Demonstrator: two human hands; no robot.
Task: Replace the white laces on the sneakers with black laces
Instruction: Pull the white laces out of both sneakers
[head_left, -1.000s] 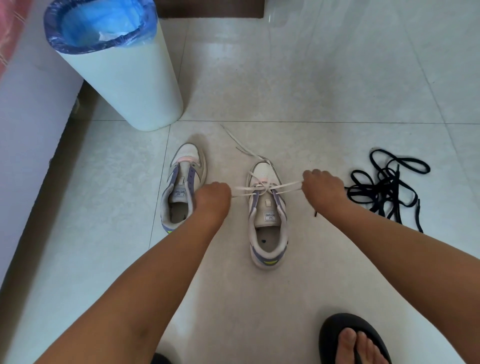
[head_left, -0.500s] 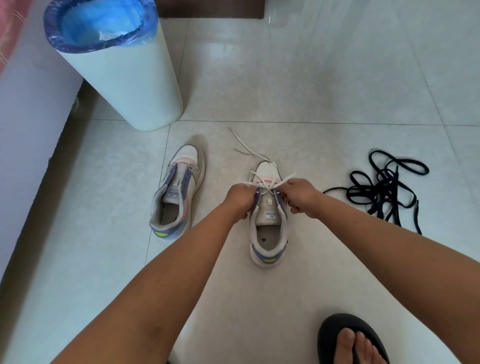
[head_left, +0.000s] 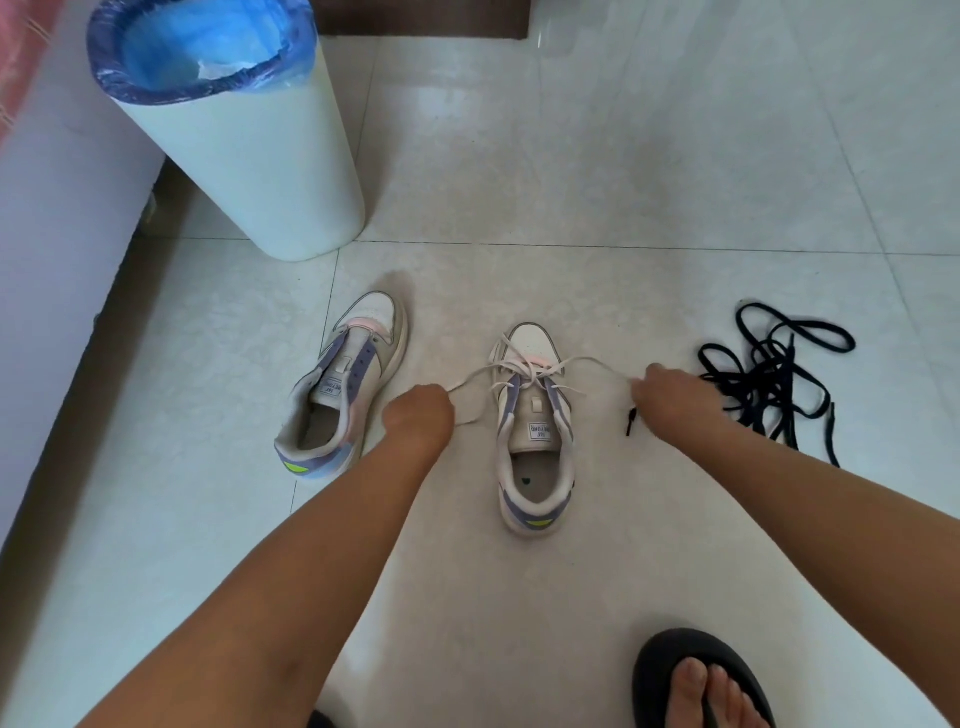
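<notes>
I see the right sneaker (head_left: 534, 431) on the tiled floor (head_left: 571, 171), its white lace (head_left: 524, 370) drawn out sideways at the toe end. My left hand (head_left: 420, 415) is clenched on one strand, my right hand (head_left: 670, 397) clenched on the other. The left sneaker (head_left: 343, 384) lies unlaced just beside the left hand. Black laces (head_left: 769, 374) are piled at right, near the right hand.

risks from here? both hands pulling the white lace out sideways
1. The right sneaker is held down by nothing, so an uneven pull from the left hand or right hand may drag or tip it.
2. The white lace still crosses at the lower eyelets and may snag.
3. The black laces lie tangled close by the right hand, so they could get swept along.
</notes>
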